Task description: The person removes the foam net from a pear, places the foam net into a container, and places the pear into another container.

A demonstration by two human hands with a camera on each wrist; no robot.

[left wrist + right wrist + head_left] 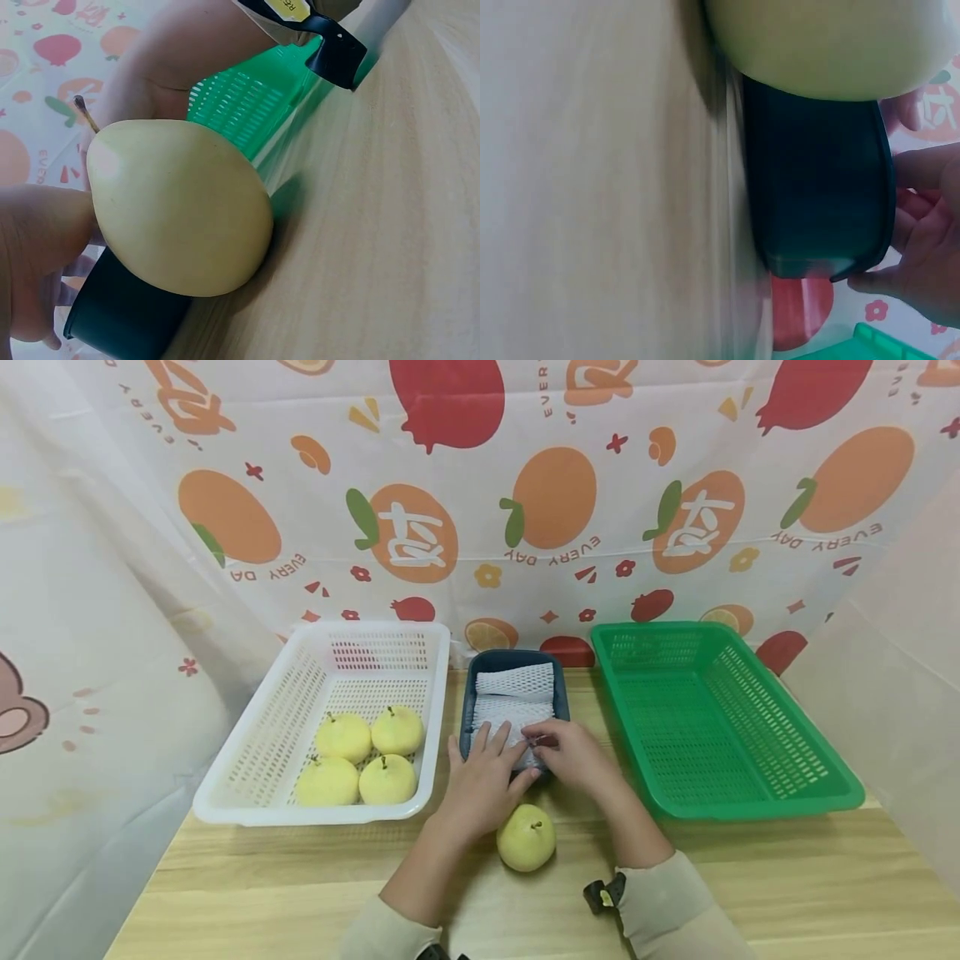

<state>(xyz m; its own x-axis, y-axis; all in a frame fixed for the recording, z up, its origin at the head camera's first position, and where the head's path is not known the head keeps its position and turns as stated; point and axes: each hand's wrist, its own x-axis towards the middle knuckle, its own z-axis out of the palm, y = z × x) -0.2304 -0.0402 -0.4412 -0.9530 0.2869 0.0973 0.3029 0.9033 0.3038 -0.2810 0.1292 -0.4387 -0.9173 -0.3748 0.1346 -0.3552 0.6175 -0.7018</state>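
A dark blue box (558,689) holding white foam net sleeves (517,681) stands at the middle of the table. My left hand (483,777) lies over its near part, fingers fairly straight and spread on the sleeves. From the right, my right hand (577,760) pinches at a foam net sleeve with thumb and index finger; its grip is partly hidden. In the right wrist view, the right hand (930,232) is at the box's rim. A yellow pear (527,837) sits on the table just in front of the box, and it looms large in the left wrist view.
To the left, a white basket (255,814) holds several yellow pears (343,737). A green basket (750,810) with nothing in it stands to the right. Behind them hangs a fruit-print curtain (480,543). The table (262,893) has a wood-grain top.
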